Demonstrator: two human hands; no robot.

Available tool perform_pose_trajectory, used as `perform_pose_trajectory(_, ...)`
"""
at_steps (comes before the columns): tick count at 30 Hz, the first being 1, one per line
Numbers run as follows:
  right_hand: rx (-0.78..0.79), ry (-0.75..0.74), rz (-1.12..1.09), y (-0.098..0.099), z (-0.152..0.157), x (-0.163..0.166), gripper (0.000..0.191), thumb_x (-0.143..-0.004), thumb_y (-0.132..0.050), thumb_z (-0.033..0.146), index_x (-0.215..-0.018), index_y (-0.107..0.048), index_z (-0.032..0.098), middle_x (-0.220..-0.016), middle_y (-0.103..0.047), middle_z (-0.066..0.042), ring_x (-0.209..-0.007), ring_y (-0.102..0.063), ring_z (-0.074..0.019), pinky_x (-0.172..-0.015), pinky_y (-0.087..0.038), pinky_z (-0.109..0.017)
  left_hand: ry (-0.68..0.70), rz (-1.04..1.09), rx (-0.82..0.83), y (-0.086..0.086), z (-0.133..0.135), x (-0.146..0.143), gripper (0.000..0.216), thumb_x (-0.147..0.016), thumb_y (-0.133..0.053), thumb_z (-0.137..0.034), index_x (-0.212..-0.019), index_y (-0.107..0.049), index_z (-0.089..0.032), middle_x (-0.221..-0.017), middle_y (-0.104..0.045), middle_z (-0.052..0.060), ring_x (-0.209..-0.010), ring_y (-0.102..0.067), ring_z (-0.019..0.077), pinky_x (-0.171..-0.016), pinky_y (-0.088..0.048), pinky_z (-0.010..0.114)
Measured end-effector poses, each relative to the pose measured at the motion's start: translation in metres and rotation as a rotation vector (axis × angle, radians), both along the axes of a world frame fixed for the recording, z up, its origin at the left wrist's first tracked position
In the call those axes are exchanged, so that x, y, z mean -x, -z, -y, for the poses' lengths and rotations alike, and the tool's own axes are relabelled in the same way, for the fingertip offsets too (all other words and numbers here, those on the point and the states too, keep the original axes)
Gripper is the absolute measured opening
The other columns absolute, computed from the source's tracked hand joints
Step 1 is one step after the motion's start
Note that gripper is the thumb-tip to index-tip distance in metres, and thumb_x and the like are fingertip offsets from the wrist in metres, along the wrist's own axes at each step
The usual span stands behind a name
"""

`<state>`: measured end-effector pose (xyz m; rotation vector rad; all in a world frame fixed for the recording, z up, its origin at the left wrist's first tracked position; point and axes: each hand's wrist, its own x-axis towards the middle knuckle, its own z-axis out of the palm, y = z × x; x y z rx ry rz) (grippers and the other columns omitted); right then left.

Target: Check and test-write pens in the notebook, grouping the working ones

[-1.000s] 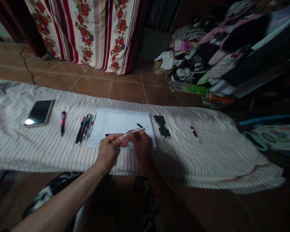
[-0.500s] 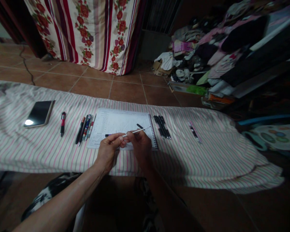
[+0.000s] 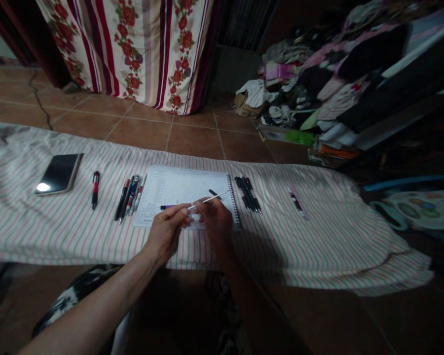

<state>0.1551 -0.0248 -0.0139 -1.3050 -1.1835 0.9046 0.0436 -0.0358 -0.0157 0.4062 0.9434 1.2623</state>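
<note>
Above an open spiral notebook (image 3: 192, 180), a thin white pen refill (image 3: 211, 198) slants up to the right between my hands. My left hand (image 3: 167, 226) is closed, pinching near its lower left end. Thumb and fingers of my right hand (image 3: 219, 223) grip it around the middle, and its far end sticks out past them. On the page behind my fingers lie a short black pen part (image 3: 214, 194) and a dark pen piece with purple on it (image 3: 166, 207), partly hidden by my left hand.
Left of the notebook lie several pens (image 3: 128, 199), a red and black pen (image 3: 95, 190) and a phone (image 3: 59, 172). To its right are several black pens (image 3: 247, 195) and a pink and black pen (image 3: 298, 202). A striped cloth (image 3: 318, 236) covers the surface.
Both hands keep hold of the refill at nearly the same spot. My right fingers have shifted slightly along it; the pens and notebook stay put.
</note>
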Motion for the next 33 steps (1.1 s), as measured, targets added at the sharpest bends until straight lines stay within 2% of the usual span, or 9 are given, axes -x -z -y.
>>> perform_pose_trajectory(3,0.013,-0.022,-0.034,-0.0012,0.0002,0.0011,0.017,-0.074,-0.060,0.035,-0.070,-0.057,0.019,-0.055,-0.062,0.004,-0.041,-0.051,-0.0076,-0.040,-0.041,-0.018,0.020,0.025,-0.006,0.0011,-0.0015,0.0005,0.022,-0.058,-0.075,-0.013,-0.079,-0.071,-0.009,-0.072,-0.069,0.006,-0.057,-0.057,0.0057,-0.056,-0.044,0.015)
perform_pose_trajectory(11,0.076,-0.047,-0.127,-0.0037,-0.0004,0.0017,0.019,-0.073,-0.062,0.036,-0.072,-0.059,0.017,-0.062,-0.068,0.000,-0.044,-0.057,-0.0094,-0.041,-0.045,-0.019,0.012,0.094,-0.004,0.0014,-0.0023,0.0023,0.019,-0.057,-0.076,-0.010,-0.070,-0.063,-0.012,-0.061,-0.064,0.002,-0.057,-0.060,0.0086,-0.054,-0.046,0.015)
perform_pose_trajectory(19,0.054,-0.125,-0.093,0.0016,0.0027,-0.0024,0.024,-0.080,-0.054,0.041,-0.081,-0.056,0.018,-0.081,-0.071,-0.006,-0.061,-0.067,-0.0154,-0.059,-0.056,-0.028,0.020,0.087,-0.013,0.0032,-0.0021,0.0013,0.021,-0.056,-0.078,-0.012,-0.070,-0.063,-0.012,-0.063,-0.065,0.002,-0.061,-0.061,0.0099,-0.058,-0.047,0.018)
perform_pose_trajectory(27,0.062,-0.120,-0.084,0.0013,0.0004,-0.0041,0.021,-0.080,-0.055,0.039,-0.077,-0.055,0.018,-0.076,-0.070,-0.004,-0.064,-0.067,-0.0154,-0.062,-0.056,-0.027,0.056,0.082,-0.034,0.0013,-0.0004,0.0008,0.018,-0.059,-0.075,-0.011,-0.071,-0.062,-0.012,-0.063,-0.066,0.003,-0.056,-0.058,0.0077,-0.055,-0.044,0.016)
perform_pose_trajectory(31,0.080,-0.160,-0.189,0.0008,-0.0007,-0.0059,0.023,-0.079,-0.055,0.041,-0.077,-0.054,0.018,-0.077,-0.071,-0.004,-0.064,-0.067,-0.0156,-0.063,-0.056,-0.029,0.053,0.068,-0.015,0.0009,-0.0005,-0.0002,0.018,-0.058,-0.076,-0.011,-0.073,-0.064,-0.011,-0.067,-0.067,0.004,-0.059,-0.060,0.0085,-0.058,-0.046,0.018)
perform_pose_trajectory(33,0.075,-0.165,-0.170,0.0001,-0.0008,-0.0070,0.023,-0.078,-0.057,0.041,-0.078,-0.055,0.018,-0.076,-0.071,-0.004,-0.065,-0.067,-0.0162,-0.063,-0.056,-0.029,0.050,0.049,-0.008,0.0020,-0.0009,-0.0003,0.018,-0.058,-0.076,-0.012,-0.073,-0.065,-0.010,-0.067,-0.067,0.005,-0.058,-0.059,0.0085,-0.057,-0.046,0.019)
